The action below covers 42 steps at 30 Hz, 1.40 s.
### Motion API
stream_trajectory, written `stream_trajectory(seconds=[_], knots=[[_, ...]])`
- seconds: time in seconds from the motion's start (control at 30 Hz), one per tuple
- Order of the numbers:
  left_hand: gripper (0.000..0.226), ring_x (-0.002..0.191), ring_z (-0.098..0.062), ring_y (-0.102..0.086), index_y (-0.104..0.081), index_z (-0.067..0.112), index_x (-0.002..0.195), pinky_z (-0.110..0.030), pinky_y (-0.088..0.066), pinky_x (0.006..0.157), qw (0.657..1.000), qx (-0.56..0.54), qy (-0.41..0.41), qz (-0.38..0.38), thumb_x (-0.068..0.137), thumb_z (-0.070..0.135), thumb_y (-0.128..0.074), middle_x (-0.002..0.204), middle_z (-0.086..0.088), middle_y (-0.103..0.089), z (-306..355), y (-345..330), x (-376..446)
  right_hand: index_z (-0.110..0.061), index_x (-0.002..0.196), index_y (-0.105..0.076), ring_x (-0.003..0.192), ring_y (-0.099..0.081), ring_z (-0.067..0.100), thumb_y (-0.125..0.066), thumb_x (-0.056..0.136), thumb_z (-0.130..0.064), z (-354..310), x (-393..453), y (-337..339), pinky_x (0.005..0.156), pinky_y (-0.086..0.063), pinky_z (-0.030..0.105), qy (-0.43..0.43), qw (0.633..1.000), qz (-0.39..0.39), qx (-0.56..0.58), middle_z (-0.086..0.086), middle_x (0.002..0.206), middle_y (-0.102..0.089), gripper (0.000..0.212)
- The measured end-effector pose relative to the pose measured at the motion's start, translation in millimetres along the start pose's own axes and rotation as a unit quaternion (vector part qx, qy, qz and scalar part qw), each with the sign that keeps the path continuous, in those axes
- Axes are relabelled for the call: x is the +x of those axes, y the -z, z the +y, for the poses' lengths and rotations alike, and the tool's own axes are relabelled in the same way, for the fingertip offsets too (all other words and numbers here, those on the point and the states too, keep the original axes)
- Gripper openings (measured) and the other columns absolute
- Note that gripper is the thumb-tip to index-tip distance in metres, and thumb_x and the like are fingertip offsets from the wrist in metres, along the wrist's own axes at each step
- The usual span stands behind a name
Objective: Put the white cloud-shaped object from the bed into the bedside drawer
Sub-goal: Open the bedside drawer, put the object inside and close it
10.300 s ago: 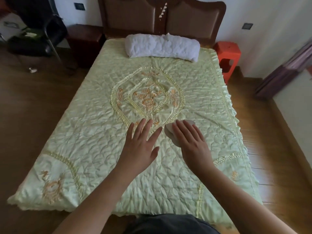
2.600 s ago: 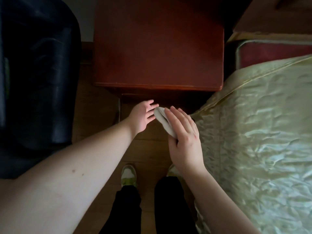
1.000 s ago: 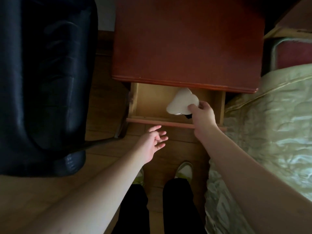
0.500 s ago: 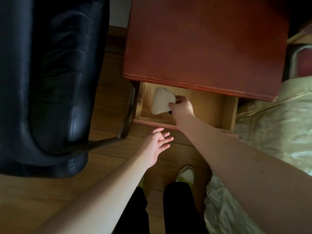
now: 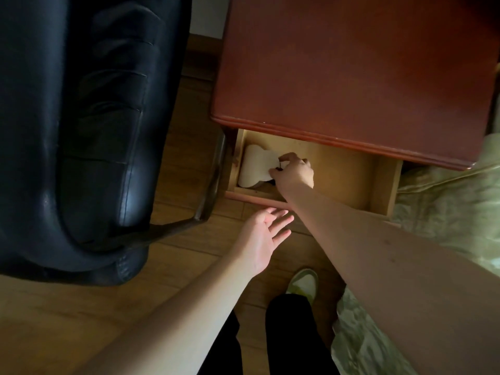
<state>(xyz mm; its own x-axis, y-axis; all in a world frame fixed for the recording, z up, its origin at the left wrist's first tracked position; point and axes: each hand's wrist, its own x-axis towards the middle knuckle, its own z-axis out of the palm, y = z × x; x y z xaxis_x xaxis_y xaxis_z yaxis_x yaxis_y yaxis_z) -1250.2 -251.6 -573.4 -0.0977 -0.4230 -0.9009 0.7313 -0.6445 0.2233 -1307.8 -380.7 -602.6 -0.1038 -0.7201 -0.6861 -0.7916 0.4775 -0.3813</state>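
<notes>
White and cloud-shaped, the flat object [image 5: 255, 169] is lying in the open pale wooden drawer [image 5: 346, 174] at its nine-o'clock end, right hand [image 5: 293, 173] pinching its edge, fingertips hidden. Left hand [image 5: 261, 235] is hovering, fingers spread, empty.

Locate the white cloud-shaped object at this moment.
The white cloud-shaped object lies at the left end of the open wooden bedside drawer, with the right hand at its right edge.

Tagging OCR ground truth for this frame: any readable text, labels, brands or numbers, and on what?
None readable. No print shows on the white cloud-shaped object, the open light wooden drawer, the red-brown wooden nightstand top, the black leather chair or the pale green shoe.
</notes>
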Motion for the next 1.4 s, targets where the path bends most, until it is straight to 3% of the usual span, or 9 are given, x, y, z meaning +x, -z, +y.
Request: stream_trajectory(seconds=[0.13, 0.23, 0.37, 0.53, 0.7, 0.93, 1.07, 1.27, 1.4], knots=[[0.029, 0.096, -0.015, -0.072, -0.060, 0.015, 0.109, -0.032, -0.059, 0.078, 1.000, -0.020, 0.009, -0.013, 0.101, 0.011, -0.033, 0.109, -0.002, -0.071, 4.3, 2.6, 1.8, -0.019, 0.137, -0.039, 0.114, -0.055, 0.030, -0.068, 0.086, -0.018, -1.1, -1.6, -5.8, 0.077, -0.041, 0.031, -0.021, 0.998, -0.013, 0.051, 0.011, 0.136, -0.045, 0.058], [0.033, 0.090, -0.016, -0.073, -0.063, 0.009, 0.103, -0.035, -0.056, 0.084, 0.996, -0.063, 0.017, -0.061, 0.099, 0.006, -0.030, 0.098, -0.004, -0.077, 9.4, 5.7, 0.6, -0.017, 0.136, -0.040, 0.113, -0.057, 0.030, -0.065, 0.087, -0.011, -1.4, -3.3, -5.6, 0.082, -0.044, 0.033, 0.002, 0.998, 0.007, 0.065, 0.012, 0.132, -0.052, 0.055], [0.028, 0.094, -0.020, -0.072, -0.064, 0.005, 0.098, -0.042, -0.047, 0.097, 0.996, -0.059, -0.002, -0.073, 0.097, 0.003, -0.036, 0.107, -0.014, -0.074, 12.3, 3.8, -0.2, -0.019, 0.125, -0.050, 0.099, -0.062, 0.029, -0.062, 0.089, -0.014, -4.0, -4.9, -1.6, 0.082, -0.054, 0.040, 0.086, 0.996, 0.007, -0.010, 0.011, 0.117, -0.063, 0.038], [0.037, 0.102, -0.028, -0.069, -0.075, 0.004, 0.096, -0.048, -0.037, 0.108, 0.992, -0.081, 0.009, -0.099, 0.091, 0.004, -0.039, 0.106, -0.014, -0.074, 14.9, 6.8, -1.6, -0.022, 0.120, -0.060, 0.106, -0.057, 0.028, -0.065, 0.088, -0.026, -2.2, 3.1, 11.3, 0.084, -0.045, 0.035, 0.151, 0.977, 0.083, -0.122, 0.008, 0.118, -0.057, 0.033], [0.034, 0.128, -0.038, -0.051, -0.056, -0.004, 0.123, -0.051, -0.032, 0.112, 0.991, -0.088, 0.024, -0.100, 0.098, 0.007, -0.034, 0.136, -0.023, -0.056, 18.9, 7.4, 0.4, -0.019, 0.123, -0.056, 0.089, -0.067, 0.027, -0.056, 0.088, -0.013, -8.0, 5.6, 16.8, 0.070, -0.051, 0.030, 0.091, 0.995, 0.034, -0.038, 0.008, 0.106, -0.071, 0.035], [0.041, 0.125, -0.038, -0.053, -0.056, -0.005, 0.123, -0.050, -0.031, 0.112, 0.989, -0.116, 0.030, -0.090, 0.100, 0.015, -0.029, 0.132, -0.022, -0.059, 20.8, 4.1, -0.8, -0.012, 0.119, -0.056, 0.075, -0.059, 0.028, -0.044, 0.097, -0.026, -6.1, -11.0, 16.2, 0.060, -0.041, 0.029, 0.162, 0.982, 0.000, -0.100, 0.012, 0.097, -0.069, 0.028], [0.032, 0.113, -0.033, -0.058, -0.060, 0.003, 0.109, -0.049, -0.039, 0.105, 0.992, -0.093, 0.019, -0.077, 0.101, 0.011, -0.031, 0.109, -0.015, -0.071, 22.0, 3.2, 0.3, -0.008, 0.111, -0.049, 0.081, -0.064, 0.032, -0.038, 0.099, -0.040, -2.0, -27.4, 16.3, 0.071, -0.041, 0.034, 0.244, 0.944, 0.019, -0.222, 0.012, 0.091, -0.068, 0.036], [0.036, 0.119, -0.033, -0.058, -0.055, 0.004, 0.125, -0.049, -0.034, 0.111, 0.993, -0.082, 0.031, -0.080, 0.102, 0.015, -0.030, 0.128, -0.017, -0.063, 29.7, 6.8, 2.4, -0.010, 0.124, -0.043, 0.109, -0.059, 0.029, -0.026, 0.100, -0.050, -1.6, -35.4, 19.6, 0.097, -0.042, 0.044, 0.289, 0.922, -0.026, -0.255, 0.011, 0.115, -0.064, 0.049], [0.041, 0.100, -0.032, -0.067, -0.057, 0.002, 0.116, -0.049, -0.036, 0.108, 0.988, -0.121, 0.043, -0.084, 0.100, 0.027, -0.028, 0.110, -0.017, -0.072, 29.2, 6.5, 1.6, -0.011, 0.124, -0.044, 0.106, -0.060, 0.028, -0.026, 0.099, -0.054, -10.0, -30.7, 22.5, 0.094, -0.042, 0.042, 0.296, 0.922, -0.018, -0.248, 0.009, 0.114, -0.065, 0.053]])
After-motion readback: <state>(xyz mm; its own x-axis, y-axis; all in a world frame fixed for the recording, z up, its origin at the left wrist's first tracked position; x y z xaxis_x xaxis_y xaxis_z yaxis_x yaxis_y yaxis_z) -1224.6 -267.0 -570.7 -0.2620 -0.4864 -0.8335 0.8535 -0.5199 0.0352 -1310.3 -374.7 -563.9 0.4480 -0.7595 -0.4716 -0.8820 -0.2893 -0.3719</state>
